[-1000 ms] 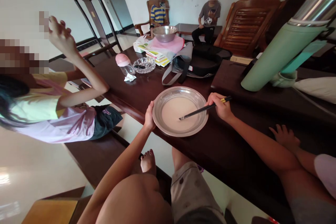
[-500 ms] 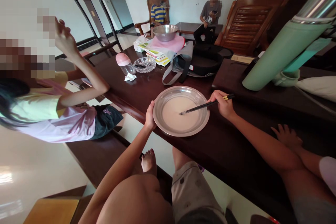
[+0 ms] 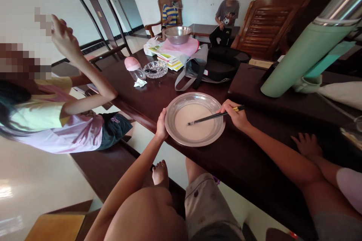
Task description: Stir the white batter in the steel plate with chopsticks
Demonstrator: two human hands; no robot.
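A round metal bowl (image 3: 169, 128) rests at the edge of the dark wooden table, with a pale, milky liquid (image 3: 195, 120) inside. My left hand (image 3: 162, 124) grips the bowl's left rim, thumb on top. In my right hand (image 3: 235, 115) are black chopsticks (image 3: 209, 116) with gold bands near the top, held pinched and slanting down to the left. Their tips dip into the liquid near the middle of the bowl.
Behind the bowl lie a grey-black bag (image 3: 215, 66), a glass ashtray (image 3: 155, 69), a pink-capped bottle (image 3: 135, 67) and a second metal bowl (image 3: 178, 35) on books. A green thermos (image 3: 305, 56) stands right. One person sits left; another's hand (image 3: 308, 145) rests on the table at right.
My right hand has moved left with the chopsticks, and their tips have shifted left and slightly down in the liquid. My left hand and the bowl stay in place.
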